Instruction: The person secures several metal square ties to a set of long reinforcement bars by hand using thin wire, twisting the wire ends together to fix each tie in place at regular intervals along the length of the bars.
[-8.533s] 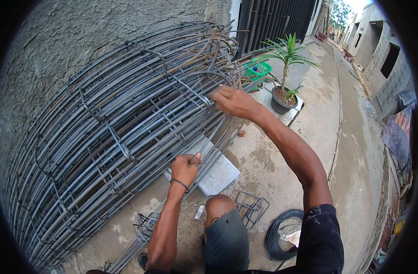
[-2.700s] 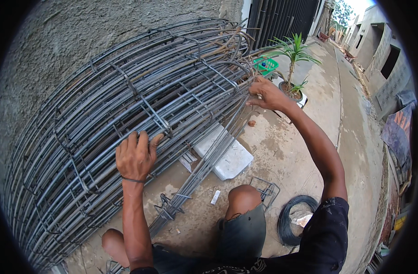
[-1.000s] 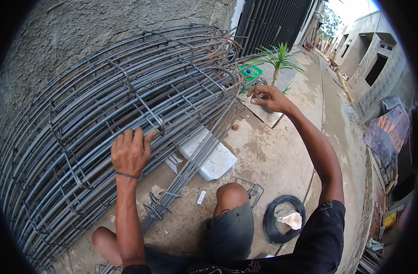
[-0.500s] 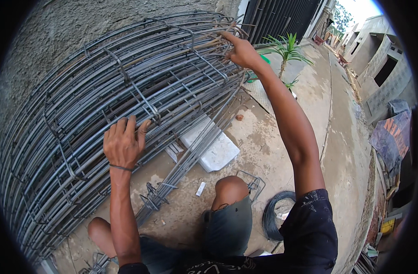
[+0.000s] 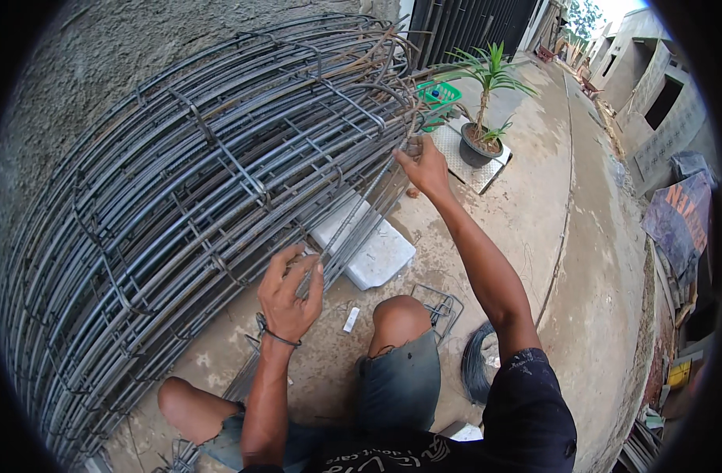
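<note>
A large stack of steel rebar cages [image 5: 180, 189], made of long rods tied with square stirrups, fills the left side. At its right side, a loose bundle of thin rebar rods [image 5: 353, 256] slants across a white block. My right hand [image 5: 428, 172] is closed, with thumb and fingers pinching a ribbed rebar rod [image 5: 374, 180] close to its far end. My left hand [image 5: 290, 296] hovers over the lower part of the loose rods, its fingers apart and slightly curled. Whether its fingertips touch a rod is hard to tell.
The white block [image 5: 381, 252] lies under the rods. A potted plant [image 5: 479, 146] and a green basket [image 5: 440, 94] stand at the far right end of the stack. Beside my knee are a bent wire stirrup [image 5: 448, 311] and a coil of black wire [image 5: 475, 366]. A rough wall [image 5: 117, 63] rises behind.
My right hand has come down from the cage ends to a loose rebar rod and pinches it. My left hand has left the cage and moved right, over the loose rods.
</note>
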`<state>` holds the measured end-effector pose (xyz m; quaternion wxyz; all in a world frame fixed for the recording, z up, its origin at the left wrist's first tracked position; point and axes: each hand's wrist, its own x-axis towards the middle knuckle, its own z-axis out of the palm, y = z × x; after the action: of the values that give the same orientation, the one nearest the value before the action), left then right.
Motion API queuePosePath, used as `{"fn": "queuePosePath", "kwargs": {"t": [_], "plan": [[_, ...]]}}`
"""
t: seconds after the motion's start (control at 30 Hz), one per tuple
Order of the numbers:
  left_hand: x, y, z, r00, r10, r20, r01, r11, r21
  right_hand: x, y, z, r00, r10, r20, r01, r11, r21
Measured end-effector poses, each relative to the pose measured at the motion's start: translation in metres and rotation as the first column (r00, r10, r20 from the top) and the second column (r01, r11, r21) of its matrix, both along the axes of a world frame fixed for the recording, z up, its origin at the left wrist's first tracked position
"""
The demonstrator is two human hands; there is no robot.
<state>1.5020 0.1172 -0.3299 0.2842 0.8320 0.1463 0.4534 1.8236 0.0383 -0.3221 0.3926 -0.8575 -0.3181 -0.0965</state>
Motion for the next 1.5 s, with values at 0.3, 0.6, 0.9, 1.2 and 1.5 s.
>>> {"fn": "queuePosePath", "kwargs": {"t": [0.3,0.6,0.9,1.2,1.5], "plan": [[0.001,-0.007,-0.018,0.991,-0.133,-0.017,0.132,0.991,-0.017,-0.021,0.057,-0.011,0.958,-0.269,0.099,0.281,0.948,-0.149],[-0.004,-0.006,-0.023,0.988,-0.153,-0.004,0.151,0.981,-0.119,0.009,0.039,-0.001,0.899,-0.102,0.425,0.26,0.907,-0.333],[-0.011,0.0,-0.024,0.989,-0.149,-0.013,0.145,0.976,-0.161,0.054,0.0,0.008,0.978,-0.086,0.192,0.081,0.996,0.034],[-0.009,0.005,-0.036,0.98,-0.183,-0.081,0.166,0.97,-0.18,0.081,0.02,0.028,0.992,-0.127,0.001,0.127,0.992,-0.016],[-0.006,-0.002,-0.043,0.962,-0.236,-0.136,0.197,0.948,-0.251,0.072,0.005,0.024,0.736,0.496,-0.46,0.084,0.609,0.789]]}}
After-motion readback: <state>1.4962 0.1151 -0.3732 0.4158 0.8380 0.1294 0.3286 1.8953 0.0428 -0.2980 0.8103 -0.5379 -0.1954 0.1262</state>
